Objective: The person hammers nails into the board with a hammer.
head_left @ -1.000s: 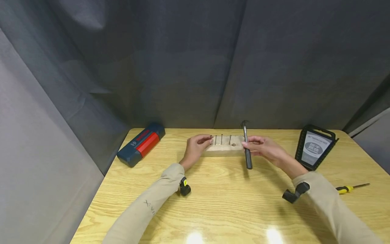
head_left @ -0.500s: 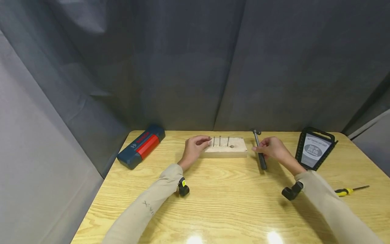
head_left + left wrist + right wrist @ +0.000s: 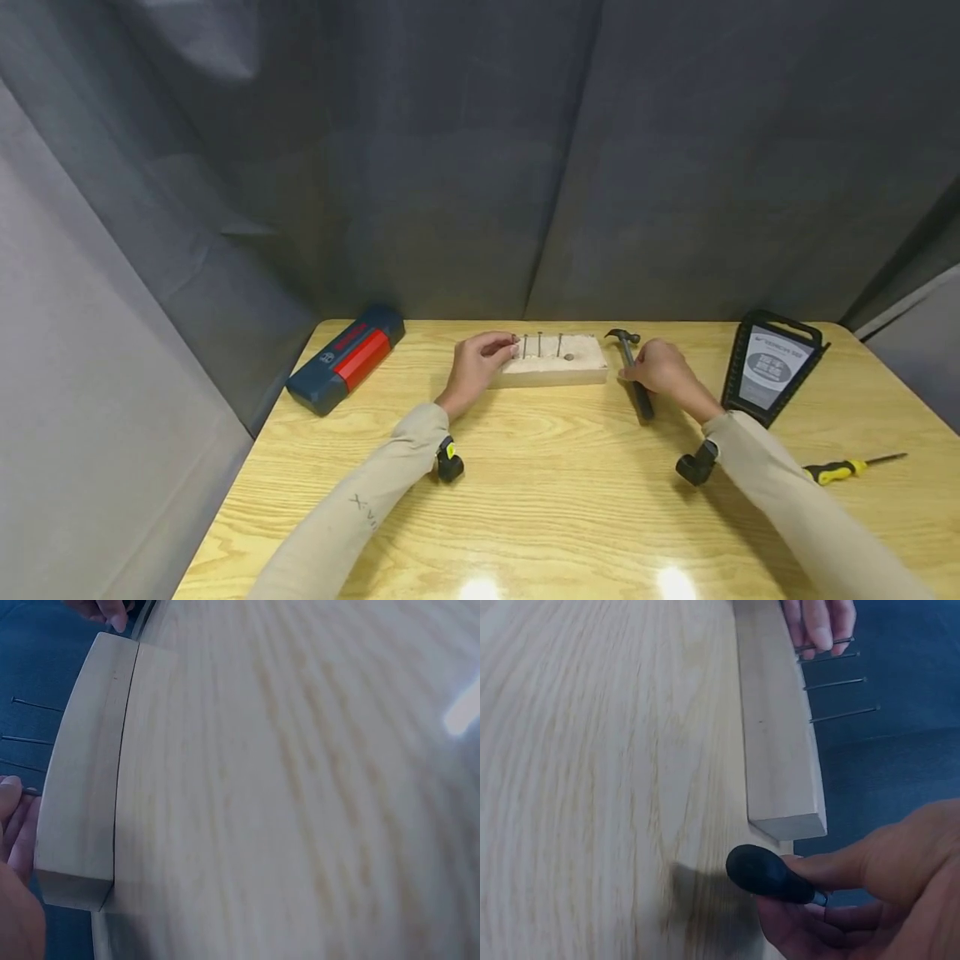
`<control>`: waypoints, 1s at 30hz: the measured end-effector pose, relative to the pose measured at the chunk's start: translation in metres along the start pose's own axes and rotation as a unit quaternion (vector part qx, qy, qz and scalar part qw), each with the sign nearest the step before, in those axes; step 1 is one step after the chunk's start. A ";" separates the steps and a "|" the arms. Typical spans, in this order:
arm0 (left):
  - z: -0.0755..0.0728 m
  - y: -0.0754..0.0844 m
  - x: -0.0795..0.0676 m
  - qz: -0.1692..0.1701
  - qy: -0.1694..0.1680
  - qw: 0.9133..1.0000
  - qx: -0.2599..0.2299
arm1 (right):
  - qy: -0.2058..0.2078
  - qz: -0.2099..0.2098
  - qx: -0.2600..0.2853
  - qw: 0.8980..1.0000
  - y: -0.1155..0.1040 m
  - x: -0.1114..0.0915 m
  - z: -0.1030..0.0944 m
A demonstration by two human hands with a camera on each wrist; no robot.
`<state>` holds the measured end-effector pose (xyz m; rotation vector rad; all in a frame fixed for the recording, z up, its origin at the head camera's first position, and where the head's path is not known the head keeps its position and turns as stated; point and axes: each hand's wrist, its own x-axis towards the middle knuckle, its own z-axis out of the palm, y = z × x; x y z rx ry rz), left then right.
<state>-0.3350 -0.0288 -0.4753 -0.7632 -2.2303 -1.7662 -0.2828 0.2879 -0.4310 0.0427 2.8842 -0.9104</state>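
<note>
A pale wooden block (image 3: 551, 377) lies flat near the back of the table, with several nails (image 3: 539, 344) standing upright in its top. My left hand (image 3: 472, 367) is at the block's left end, and its thumb and fingertips pinch the leftmost nail (image 3: 844, 641), as the right wrist view shows. To the right of the block, my right hand (image 3: 663, 371) grips a claw hammer (image 3: 627, 348) by its handle. The hammer head points toward the back, and the dark handle end (image 3: 754, 870) faces the right wrist camera, close over the table.
On the left lies a blue and red Bosch case (image 3: 347, 358). A black case with a grey label (image 3: 772, 367) is at the back right, and a yellow and black screwdriver (image 3: 836, 472) lies right of my forearm. A dark curtain (image 3: 480, 167) hangs behind the table.
My right hand has carried the hammer from over the block's right end to the right and lowered it. The head has turned so its claw shows. My left hand stays at the nail.
</note>
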 end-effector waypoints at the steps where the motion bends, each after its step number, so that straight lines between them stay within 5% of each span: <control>1: -0.001 0.000 0.000 -0.001 0.000 1.000 0.002 | 0.003 -0.001 -0.003 1.000 0.000 0.002 0.002; 8: -0.003 0.002 0.000 -0.005 -0.018 1.000 -0.002 | 0.011 0.008 -0.023 1.000 0.006 0.011 0.012; 20: -0.006 0.001 0.001 -0.007 -0.019 1.000 -0.006 | -0.060 0.019 -0.026 0.998 0.010 0.021 0.009; 30: -0.010 0.001 0.004 -0.024 -0.004 1.000 -0.006 | -0.065 0.015 -0.009 0.998 0.010 0.019 0.011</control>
